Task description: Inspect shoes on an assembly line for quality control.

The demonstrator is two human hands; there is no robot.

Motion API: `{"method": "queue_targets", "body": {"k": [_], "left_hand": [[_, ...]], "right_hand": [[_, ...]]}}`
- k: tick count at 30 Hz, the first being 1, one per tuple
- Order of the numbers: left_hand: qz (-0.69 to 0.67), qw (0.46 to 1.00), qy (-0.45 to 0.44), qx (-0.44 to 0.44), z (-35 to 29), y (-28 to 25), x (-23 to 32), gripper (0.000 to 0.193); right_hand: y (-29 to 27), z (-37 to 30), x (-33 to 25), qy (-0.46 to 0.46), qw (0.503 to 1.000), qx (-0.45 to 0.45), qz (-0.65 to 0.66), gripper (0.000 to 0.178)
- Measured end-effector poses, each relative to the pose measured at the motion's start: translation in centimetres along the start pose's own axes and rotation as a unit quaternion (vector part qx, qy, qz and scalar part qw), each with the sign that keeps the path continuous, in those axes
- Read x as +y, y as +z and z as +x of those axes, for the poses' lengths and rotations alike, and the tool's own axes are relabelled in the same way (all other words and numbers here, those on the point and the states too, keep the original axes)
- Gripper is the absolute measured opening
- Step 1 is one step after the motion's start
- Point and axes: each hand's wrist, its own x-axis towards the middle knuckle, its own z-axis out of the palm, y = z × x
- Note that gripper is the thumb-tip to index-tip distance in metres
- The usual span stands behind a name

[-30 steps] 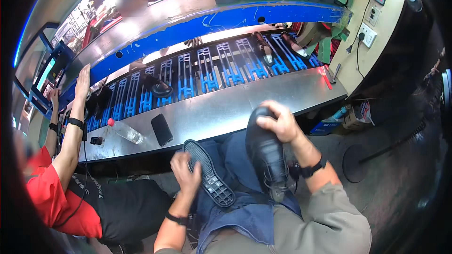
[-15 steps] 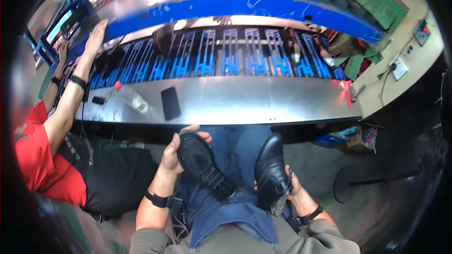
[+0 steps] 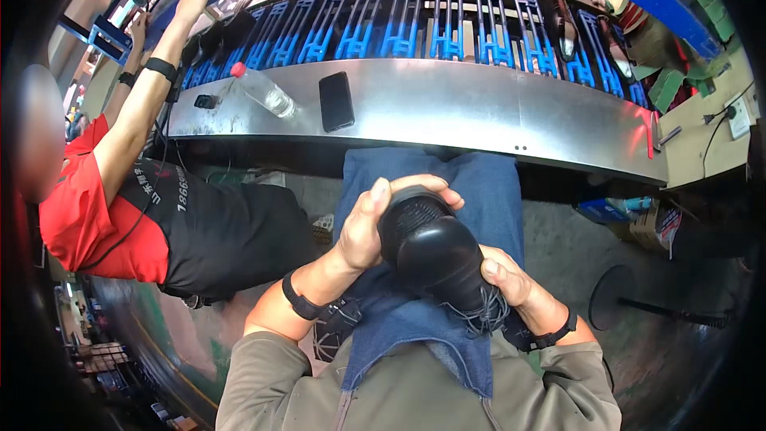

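Observation:
Two black lace-up shoes are held close together over my lap. My left hand (image 3: 364,225) is wrapped round the farther shoe (image 3: 413,212), whose ridged dark sole partly shows. In front of it lies the nearer shoe (image 3: 439,251), smooth and shiny at the toe, with loose laces (image 3: 483,313) toward my body. My right hand (image 3: 506,274) grips this nearer shoe from its right side, thumb on the upper. The nearer shoe covers much of the farther one, and the two seem to touch. A blue apron (image 3: 375,355) lies over my lap.
Ahead runs a metal ledge (image 3: 447,112) with a phone (image 3: 336,101) and a clear bottle (image 3: 267,92). Beyond it is a row of blue racks (image 3: 403,28). A co-worker in red (image 3: 120,215) sits at my left, arms stretched forward. A round-based stand (image 3: 614,297) is at right.
The two shoes, held apart before, are now together in front of me. My left hand moved right and my right hand inward. The view has tilted down.

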Motion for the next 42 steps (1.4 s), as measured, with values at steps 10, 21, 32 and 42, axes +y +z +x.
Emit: {"method": "queue_targets", "body": {"k": [10,21,32,42], "left_hand": [[0.17,0.985,0.013,0.025,-0.4,2.0,1.5,0.067],[0.182,0.982,0.037,0.029,-0.5,2.1,1.3,0.067],[0.219,0.975,0.025,0.008,-0.4,2.3,1.6,0.068],[0.225,0.974,0.015,0.002,-0.6,2.1,1.4,0.069]], "right_hand": [[0.2,0.1,0.9,-0.012,1.0,0.015,0.015,0.078],[-0.4,-0.1,1.5,-0.015,1.0,0.021,0.014,0.077],[-0.3,-0.1,1.5,-0.022,0.999,0.019,0.022,0.075],[-0.4,-0.4,1.1,-0.002,1.0,0.019,0.014,0.076]]}}
